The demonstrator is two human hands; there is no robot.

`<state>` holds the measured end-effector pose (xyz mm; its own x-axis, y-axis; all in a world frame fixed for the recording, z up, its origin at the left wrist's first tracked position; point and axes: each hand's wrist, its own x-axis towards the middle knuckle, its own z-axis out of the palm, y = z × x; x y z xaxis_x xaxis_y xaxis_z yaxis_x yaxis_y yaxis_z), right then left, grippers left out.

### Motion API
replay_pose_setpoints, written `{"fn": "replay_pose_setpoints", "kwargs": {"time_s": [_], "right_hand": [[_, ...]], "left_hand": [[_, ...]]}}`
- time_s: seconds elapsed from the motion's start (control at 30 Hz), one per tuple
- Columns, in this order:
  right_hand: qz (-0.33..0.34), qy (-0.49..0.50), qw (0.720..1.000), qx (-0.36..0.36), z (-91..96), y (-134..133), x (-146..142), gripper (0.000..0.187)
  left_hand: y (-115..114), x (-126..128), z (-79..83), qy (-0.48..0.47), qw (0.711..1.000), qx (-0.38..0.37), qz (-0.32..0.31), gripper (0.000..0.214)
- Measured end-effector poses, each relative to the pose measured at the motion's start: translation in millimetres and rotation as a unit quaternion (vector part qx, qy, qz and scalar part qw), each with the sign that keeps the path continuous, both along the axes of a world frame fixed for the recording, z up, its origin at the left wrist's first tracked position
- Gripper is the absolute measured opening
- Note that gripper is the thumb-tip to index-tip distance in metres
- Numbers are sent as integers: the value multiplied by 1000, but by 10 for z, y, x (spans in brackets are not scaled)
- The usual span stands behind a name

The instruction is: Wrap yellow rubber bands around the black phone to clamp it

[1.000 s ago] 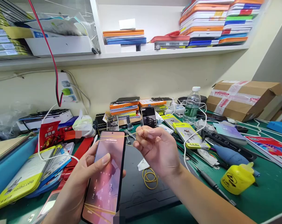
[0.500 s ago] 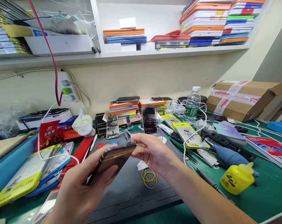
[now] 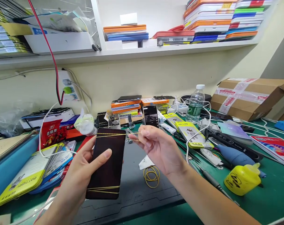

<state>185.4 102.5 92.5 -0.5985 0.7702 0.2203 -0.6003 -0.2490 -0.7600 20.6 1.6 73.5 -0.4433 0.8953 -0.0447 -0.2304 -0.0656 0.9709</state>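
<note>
My left hand (image 3: 85,165) holds a dark phone (image 3: 108,165) upright over the black work mat (image 3: 142,193), its screen dark. One yellow rubber band wraps the phone's lower end. A second yellow rubber band (image 3: 123,135) runs across the phone's top and stretches right to my right hand (image 3: 160,150), which pinches it between thumb and fingers. Several loose yellow rubber bands (image 3: 151,176) lie on the mat below my right hand, beside a small white scrap.
The green bench is crowded: yellow squeeze bottle (image 3: 242,178), blue tool, screwdrivers, white cable, water bottle (image 3: 195,104), cardboard box (image 3: 247,97) at right. Battery packs (image 3: 22,179) and a red packet lie left. Phones and box stacks stand at the back; a shelf of boxes above.
The phone was lit and facing me, then tilted nearly flat, and now faces me again with its screen dark. My right hand still pulls the upper rubber band to the right.
</note>
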Motion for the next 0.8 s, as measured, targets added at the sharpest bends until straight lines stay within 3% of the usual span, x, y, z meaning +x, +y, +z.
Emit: {"fn": "replay_pose_setpoints", "kwargs": {"time_s": [0.17,0.23,0.3,0.33,0.37,0.43,0.5,0.53,0.6,0.7,0.8], "right_hand": [[-50,-51,995,-76,-39,67,-32,45],[-43,-91,987,-123,-72,120,-39,44],[-20,-135,978,-160,-110,155,-43,34],[-9,-150,974,-170,-127,160,-44,31],[0,-160,971,-176,-141,157,-44,29],[13,-170,970,-174,-153,130,-47,28],[26,-169,973,-157,-140,86,-50,29],[34,-166,975,-146,-126,63,-49,30],[49,-160,980,-111,-91,22,-42,32],[52,-173,983,-20,-59,-20,-19,38],[32,-267,959,86,-74,-47,-2,49]], "left_hand": [[-46,15,-31,31,999,9,16,70],[-70,34,-100,66,997,16,37,68],[-89,12,-188,170,983,37,55,55],[-93,-21,-236,259,962,61,55,46],[-93,-69,-283,397,908,110,68,37],[-79,-191,-366,626,749,215,31,50],[-55,-311,-419,717,649,254,4,70],[-42,-358,-431,738,623,259,-8,78],[-22,-414,-425,756,601,260,-16,87],[-3,-419,-379,763,594,256,-5,89],[13,-398,-357,769,590,245,15,92]]}}
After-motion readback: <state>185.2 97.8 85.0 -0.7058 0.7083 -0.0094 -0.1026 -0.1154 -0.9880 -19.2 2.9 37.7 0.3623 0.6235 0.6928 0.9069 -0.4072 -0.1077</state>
